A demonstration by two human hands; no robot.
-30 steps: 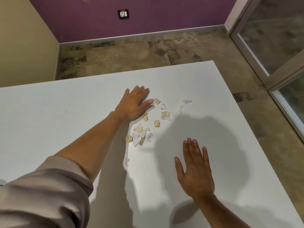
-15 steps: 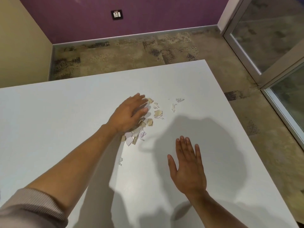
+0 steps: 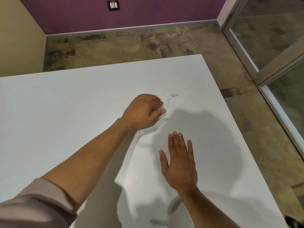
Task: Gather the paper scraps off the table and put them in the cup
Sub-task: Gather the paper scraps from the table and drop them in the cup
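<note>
Surface: flat white rectangular table (image 3: 65, 112), far right corner in view, hard shadows of arms and head on it.
Room: beige wall at left, purple back wall with one dark-framed wall socket (image 3: 113, 5), mottled brown carpet floor (image 3: 131, 45), white-framed glass partition (image 3: 271, 38) at right.
Left arm: pale grey ribbed sleeve (image 3: 41, 199) pushed up, bare forearm reaching forward across the table.
Left hand (image 3: 143, 112): palm down, fingers curled over the table and blurred; covers the spot where scraps lie; whether it is grasping any, cannot tell.
Right hand (image 3: 179, 162): released, flat on the table, fingers straight and slightly spread, pointing away, holding nothing; nearer the viewer than the left hand.
Paper scraps: two plainly visible beyond the left fingertips, a small cream torn paper scrap (image 3: 167, 102) just beside the fingers and a white scrap with purple print (image 3: 174, 95) a little farther right; faint bits at the left wrist too small to tell.
Cup: out of view.
Count: two hands, two clear scraps, one socket.
</note>
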